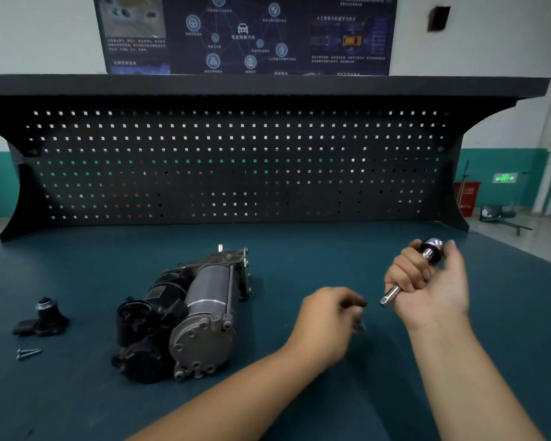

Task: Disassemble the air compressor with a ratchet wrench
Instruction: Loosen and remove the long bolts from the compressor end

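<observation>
Within right hand [441,289], ratchet wrench [392,293]

Only one view here: a wide-angle cam on the person's head, looking forward and a bit down across the desk [77,409]. The left hand [328,316] and right hand [433,281] sit close to the lens. It faces the pegboard [236,167] square on, with the wall poster [245,33] cropped at the top.
</observation>
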The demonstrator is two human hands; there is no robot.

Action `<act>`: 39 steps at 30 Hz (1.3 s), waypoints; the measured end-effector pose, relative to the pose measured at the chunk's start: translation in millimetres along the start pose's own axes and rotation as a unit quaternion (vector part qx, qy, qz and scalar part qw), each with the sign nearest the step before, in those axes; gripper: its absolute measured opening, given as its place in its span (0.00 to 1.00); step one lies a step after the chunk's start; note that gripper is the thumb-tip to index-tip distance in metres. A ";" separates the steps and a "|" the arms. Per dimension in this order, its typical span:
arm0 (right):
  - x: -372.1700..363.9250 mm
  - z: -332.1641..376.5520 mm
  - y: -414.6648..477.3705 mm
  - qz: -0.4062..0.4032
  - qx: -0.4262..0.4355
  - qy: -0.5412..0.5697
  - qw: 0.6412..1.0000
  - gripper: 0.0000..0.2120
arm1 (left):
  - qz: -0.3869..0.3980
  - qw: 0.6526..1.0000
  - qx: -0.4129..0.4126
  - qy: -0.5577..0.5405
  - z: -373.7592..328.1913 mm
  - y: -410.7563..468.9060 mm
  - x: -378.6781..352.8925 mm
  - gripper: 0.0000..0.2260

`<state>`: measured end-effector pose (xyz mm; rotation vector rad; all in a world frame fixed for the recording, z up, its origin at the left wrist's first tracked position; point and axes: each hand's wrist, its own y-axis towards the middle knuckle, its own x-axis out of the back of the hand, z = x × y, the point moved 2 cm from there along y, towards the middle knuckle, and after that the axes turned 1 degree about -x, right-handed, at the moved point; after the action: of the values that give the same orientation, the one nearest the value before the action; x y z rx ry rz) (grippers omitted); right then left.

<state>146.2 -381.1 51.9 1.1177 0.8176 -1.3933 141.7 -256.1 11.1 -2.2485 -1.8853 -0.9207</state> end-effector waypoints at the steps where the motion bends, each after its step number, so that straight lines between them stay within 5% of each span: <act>1: 0.2 -1.9 -0.6 -0.004 0.009 0.021 1.000 0.19 | -0.018 0.989 0.044 -0.143 1.9 -7.4 8.2 0.07; 3: -0.5 -8.1 -3.3 -0.005 0.029 0.046 0.999 0.16 | -0.065 0.903 0.131 -0.404 6.7 -20.6 19.5 0.07; 6: -3.2 -20.7 -9.6 0.034 0.043 0.041 0.998 0.13 | -0.120 0.786 0.186 -0.577 8.1 -33.1 26.6 0.06; 10: -3.7 -30.7 -12.1 0.059 0.036 0.037 0.997 0.13 | -0.135 0.747 0.195 -0.621 -0.8 -36.5 26.8 0.04; 33: -3.1 -32.4 -11.1 0.041 0.047 0.014 0.998 0.13 | -0.169 0.807 0.127 -0.552 -0.9 -40.8 30.3 0.03; 39: -3.4 -32.1 -11.8 0.031 0.043 0.010 0.999 0.13 | -0.160 0.889 0.073 -0.422 3.3 -39.0 33.4 0.06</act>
<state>139.9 -348.3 43.7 1.2152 0.7354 -1.3782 109.6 -215.9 11.9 -2.4904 -2.5726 0.3015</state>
